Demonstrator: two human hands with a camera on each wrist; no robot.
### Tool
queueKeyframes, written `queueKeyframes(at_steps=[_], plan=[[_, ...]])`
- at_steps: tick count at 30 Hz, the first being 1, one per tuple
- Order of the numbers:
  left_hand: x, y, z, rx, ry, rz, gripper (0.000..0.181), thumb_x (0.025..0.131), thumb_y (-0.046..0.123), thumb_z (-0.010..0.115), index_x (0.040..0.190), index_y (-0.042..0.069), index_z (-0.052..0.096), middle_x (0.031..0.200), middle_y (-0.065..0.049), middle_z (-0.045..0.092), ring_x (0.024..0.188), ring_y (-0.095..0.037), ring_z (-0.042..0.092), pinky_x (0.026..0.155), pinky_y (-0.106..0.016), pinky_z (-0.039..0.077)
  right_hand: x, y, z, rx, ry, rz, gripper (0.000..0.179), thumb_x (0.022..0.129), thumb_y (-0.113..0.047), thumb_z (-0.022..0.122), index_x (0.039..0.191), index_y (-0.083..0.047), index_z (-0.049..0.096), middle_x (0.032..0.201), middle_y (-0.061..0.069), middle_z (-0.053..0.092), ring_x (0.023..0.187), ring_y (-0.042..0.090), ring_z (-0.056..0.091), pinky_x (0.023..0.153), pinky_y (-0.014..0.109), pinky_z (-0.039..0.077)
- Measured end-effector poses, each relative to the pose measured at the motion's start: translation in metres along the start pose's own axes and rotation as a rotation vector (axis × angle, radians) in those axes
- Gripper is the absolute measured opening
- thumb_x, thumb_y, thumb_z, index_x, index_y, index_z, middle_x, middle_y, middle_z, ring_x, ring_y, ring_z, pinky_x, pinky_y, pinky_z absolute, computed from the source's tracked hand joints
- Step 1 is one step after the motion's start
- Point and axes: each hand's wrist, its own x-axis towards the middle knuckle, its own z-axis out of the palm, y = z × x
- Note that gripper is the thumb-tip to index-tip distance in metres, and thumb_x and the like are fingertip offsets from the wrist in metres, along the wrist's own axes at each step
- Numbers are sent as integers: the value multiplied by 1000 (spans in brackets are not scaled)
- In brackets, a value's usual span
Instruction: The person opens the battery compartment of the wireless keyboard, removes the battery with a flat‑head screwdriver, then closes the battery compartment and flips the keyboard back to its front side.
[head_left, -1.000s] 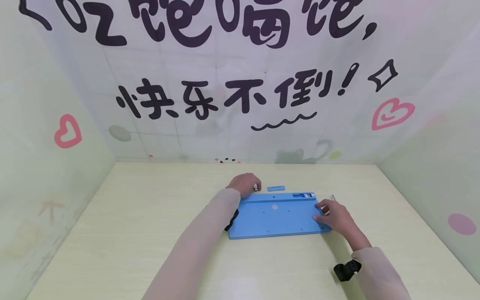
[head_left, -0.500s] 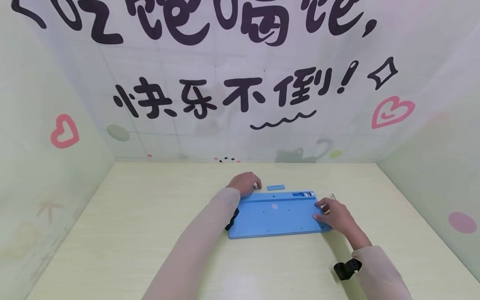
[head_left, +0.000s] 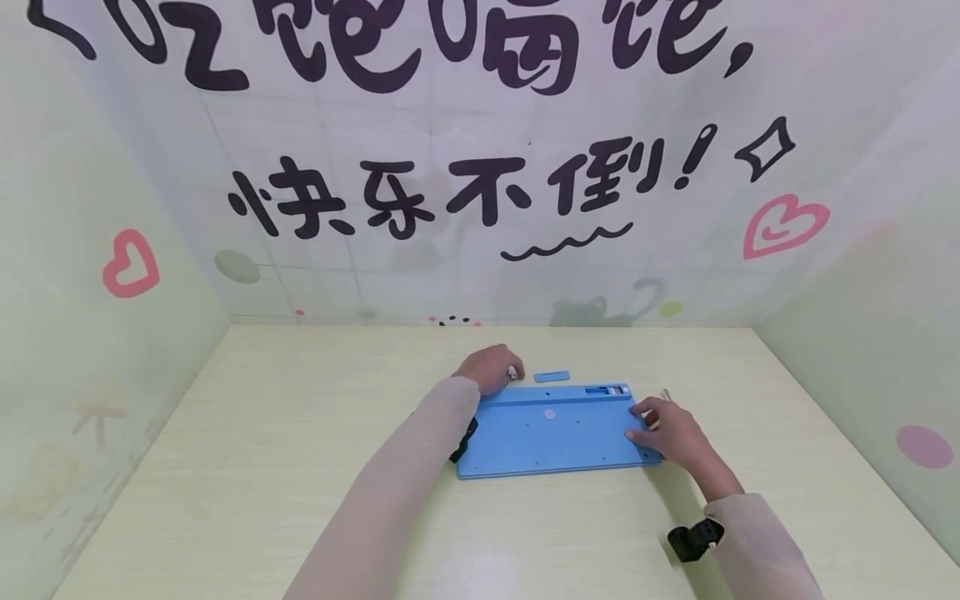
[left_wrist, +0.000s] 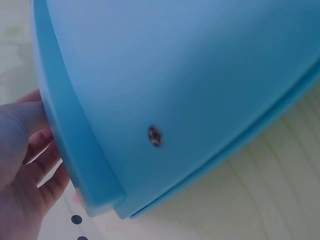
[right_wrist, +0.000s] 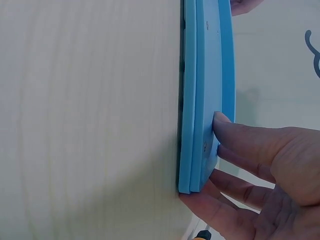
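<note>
A blue keyboard (head_left: 558,433) lies face down on the table, screws in its underside and an open battery compartment (head_left: 606,390) near the far right corner. My left hand (head_left: 489,369) is at its far left edge; in the left wrist view curled fingers (left_wrist: 47,167) lie behind the raised back ridge (left_wrist: 75,135). A tiny pale spot shows by those fingertips, too small to identify. With thumb and fingers my right hand (head_left: 671,431) grips the keyboard's right end, the thumb on the underside in the right wrist view.
A small blue battery cover (head_left: 552,377) lies just beyond the keyboard's far edge. Behind the right hand pokes out a thin pale item (head_left: 666,395); a black and orange tip (right_wrist: 202,235) shows in the right wrist view. Printed walls enclose the table (head_left: 300,417).
</note>
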Motion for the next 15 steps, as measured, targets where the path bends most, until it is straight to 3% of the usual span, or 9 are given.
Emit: queueKeyframes(at_steps=[9,15], plan=[[1,-5,0,-54,12,-29,23,91,15,57,110,21,67,111,-1,54,98,-15,49,88,-30,41,-1,-1,-1,7,4,-7,38,80,-10,70,111,7,57,93,19,57,79,27,54,63,37,47],[-8,-6,-9,-54,10,-9,25,91,16,56,115,19,65,111,-2,53,94,-15,49,85,-30,42,-1,-3,-1,4,2,-9,38,80,-11,70,111,7,56,93,19,57,79,27,54,63,38,47]])
